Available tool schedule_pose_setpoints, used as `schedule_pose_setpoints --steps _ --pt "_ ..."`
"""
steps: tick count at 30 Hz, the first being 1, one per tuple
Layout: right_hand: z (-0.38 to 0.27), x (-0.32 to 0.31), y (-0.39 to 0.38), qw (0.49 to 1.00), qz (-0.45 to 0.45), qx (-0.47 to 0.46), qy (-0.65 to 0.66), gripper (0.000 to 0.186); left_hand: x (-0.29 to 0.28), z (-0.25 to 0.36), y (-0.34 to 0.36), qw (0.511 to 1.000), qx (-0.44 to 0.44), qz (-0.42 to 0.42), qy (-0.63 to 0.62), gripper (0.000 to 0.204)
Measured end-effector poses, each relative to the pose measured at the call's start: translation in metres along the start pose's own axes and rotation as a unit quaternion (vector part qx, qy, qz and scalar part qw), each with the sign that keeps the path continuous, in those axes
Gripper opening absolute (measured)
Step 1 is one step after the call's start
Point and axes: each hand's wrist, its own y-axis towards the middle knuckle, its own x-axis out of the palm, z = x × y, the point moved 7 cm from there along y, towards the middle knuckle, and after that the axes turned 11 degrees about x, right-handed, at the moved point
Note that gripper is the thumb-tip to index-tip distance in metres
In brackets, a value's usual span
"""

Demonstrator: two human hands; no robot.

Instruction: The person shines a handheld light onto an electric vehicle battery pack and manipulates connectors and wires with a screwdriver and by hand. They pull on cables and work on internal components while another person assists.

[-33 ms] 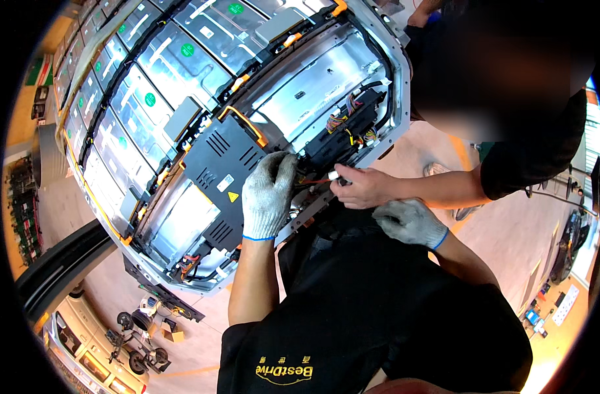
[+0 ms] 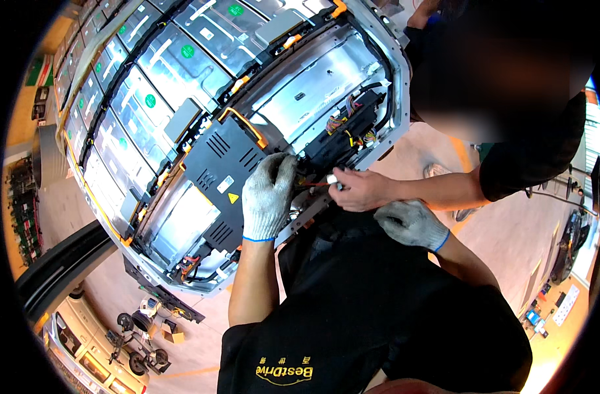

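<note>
An opened battery pack [image 2: 162, 59] with silver modules fills the upper left. My left hand [image 2: 268, 200], in a pale knitted glove, is over its near edge, beside the dark cover plate [image 2: 211, 172]. Its fingers are bent together near thin wires; whatever they pinch is hidden. A co-worker's bare hand [image 2: 360, 190] reaches in from the right and holds a small white connector [image 2: 332, 178], with thin reddish wires running toward my left fingers. My gloved right hand [image 2: 411, 224] is under that person's forearm, close to my body, fingers curled, nothing visible in them.
The co-worker's dark sleeve [image 2: 533, 154] blocks the right side. A black wiring module [image 2: 352, 134] with coloured wires sits at the pack's near right edge. Orange cables [image 2: 247, 125] arch by the cover plate. A vehicle [image 2: 90, 348] and a cardboard box [image 2: 172, 333] are at lower left.
The co-worker's hand and the white connector have shifted very slightly. My left hand has stayed in place; my right hand has hardly moved.
</note>
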Motion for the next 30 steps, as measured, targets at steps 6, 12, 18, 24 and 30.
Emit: schedule_pose_setpoints --steps 6,12,18,24,30 --pt "-0.032 -0.043 -0.002 0.996 0.054 0.006 0.072 0.017 0.002 -0.005 0.000 0.999 -0.001 0.004 -0.037 0.041" --pt "-0.031 -0.054 -0.003 0.996 0.079 -0.019 0.028 0.020 0.007 -0.010 0.001 0.995 -0.040 -0.007 -0.088 0.038" --pt "-0.025 -0.048 -0.007 0.995 0.093 -0.026 0.007 0.020 0.002 0.000 -0.001 0.997 -0.047 0.001 -0.055 0.046" --pt "-0.024 -0.050 -0.006 0.996 0.082 -0.021 0.001 0.020 0.000 0.005 0.000 1.000 -0.006 -0.006 -0.019 0.042" --pt "-0.037 -0.058 -0.010 0.996 0.089 -0.028 0.014 0.022 0.002 0.005 0.001 0.999 -0.019 -0.006 -0.051 0.041"
